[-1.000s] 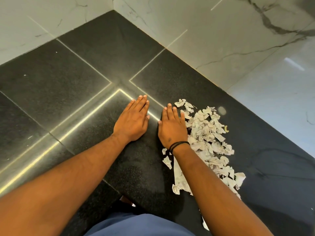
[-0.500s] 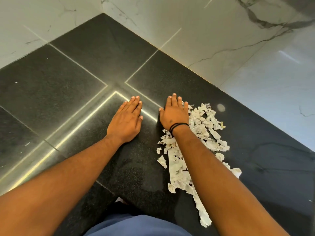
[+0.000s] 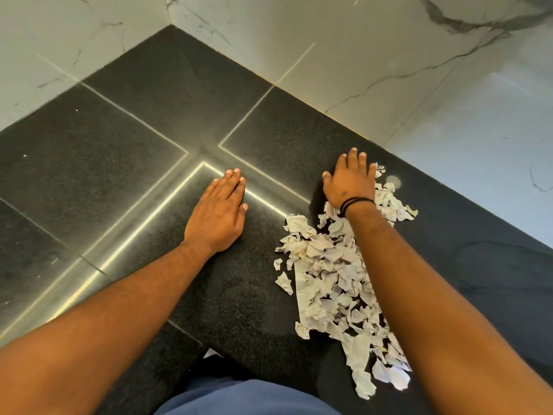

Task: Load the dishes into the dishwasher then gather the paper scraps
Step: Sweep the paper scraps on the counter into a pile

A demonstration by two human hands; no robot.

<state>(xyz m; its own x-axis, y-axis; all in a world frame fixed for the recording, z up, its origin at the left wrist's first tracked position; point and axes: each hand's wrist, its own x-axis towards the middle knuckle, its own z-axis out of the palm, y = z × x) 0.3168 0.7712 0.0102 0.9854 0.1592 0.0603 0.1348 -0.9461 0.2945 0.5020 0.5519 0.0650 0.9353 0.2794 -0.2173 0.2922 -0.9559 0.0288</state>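
A heap of torn white paper scraps [image 3: 329,277] lies on the black granite counter [image 3: 119,163], stretching from near the wall toward the front edge. My right hand [image 3: 350,181] lies flat with spread fingers at the far end of the heap, its wrist with a black band over the scraps. Part of the heap is hidden under my right forearm. My left hand [image 3: 218,214] rests flat on the counter, fingers together, left of the scraps and apart from them.
White marble wall tiles [image 3: 389,70] rise behind the counter and meet in a corner at the far left. Metal inlay strips [image 3: 143,223] cross the counter. The counter's front edge [image 3: 191,333] runs close to my body.
My right hand has slid away from me and to the right, past the far end of the heap. The scraps now lie in a longer band under my forearm. My left hand stayed in place.
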